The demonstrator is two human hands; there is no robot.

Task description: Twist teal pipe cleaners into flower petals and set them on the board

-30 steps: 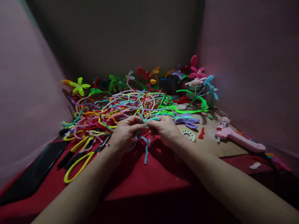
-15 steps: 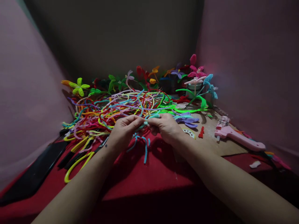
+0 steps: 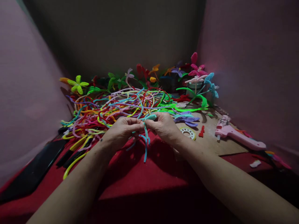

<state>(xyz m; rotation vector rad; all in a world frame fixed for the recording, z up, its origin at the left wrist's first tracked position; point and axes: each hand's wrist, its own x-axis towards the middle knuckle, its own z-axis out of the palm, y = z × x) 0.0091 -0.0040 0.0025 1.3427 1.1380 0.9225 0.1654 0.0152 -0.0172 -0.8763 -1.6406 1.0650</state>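
Observation:
Over the red cloth, my left hand (image 3: 125, 129) and my right hand (image 3: 163, 124) meet fingertip to fingertip. Both pinch a light-blue pipe cleaner (image 3: 146, 132) whose end hangs down between them. A rounded teal petal shape (image 3: 150, 117) of the same fuzzy material shows above my right thumb; the fingers hide how it joins the rest. Below the hands, more blue pipe-cleaner pieces (image 3: 145, 154) lie on the cloth. Beyond the fingers spreads a tangled heap of pipe cleaners (image 3: 126, 104) in many colours.
On the right, a pink glue gun (image 3: 240, 137) rests on a brown board (image 3: 224, 146), near a tape roll (image 3: 188, 133) and a small red piece (image 3: 201, 131). Yellow-handled tools (image 3: 76, 155) and a black flat object (image 3: 35, 171) lie left. Pipe-cleaner flowers (image 3: 197, 71) stand behind.
A blue pipe-cleaner end now hangs below the fingertips, and more of the teal petal shape shows. Both hands stay close together, with small finger shifts.

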